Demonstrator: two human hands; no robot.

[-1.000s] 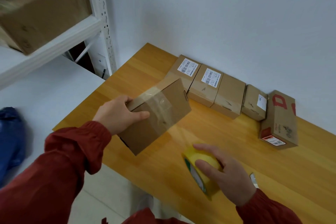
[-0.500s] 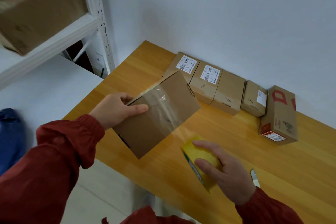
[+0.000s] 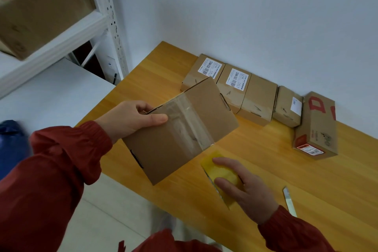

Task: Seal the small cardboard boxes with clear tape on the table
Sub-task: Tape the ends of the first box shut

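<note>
My left hand grips a small cardboard box by its left edge and holds it tilted above the wooden table. A band of clear tape runs across the box's facing side down to its lower right edge. My right hand holds a yellow roll of tape just below and right of the box, fingers curled over it. A short stretch of tape seems to link roll and box, though I cannot tell for sure.
Several small cardboard boxes line the wall at the back, with a longer red-printed box at their right. A cutter blade lies right of my right hand. A white shelf rack with a big carton stands left.
My left hand has turned the box and carried it right and down, closer to the roll. My right hand has stayed on the roll with little movement.
</note>
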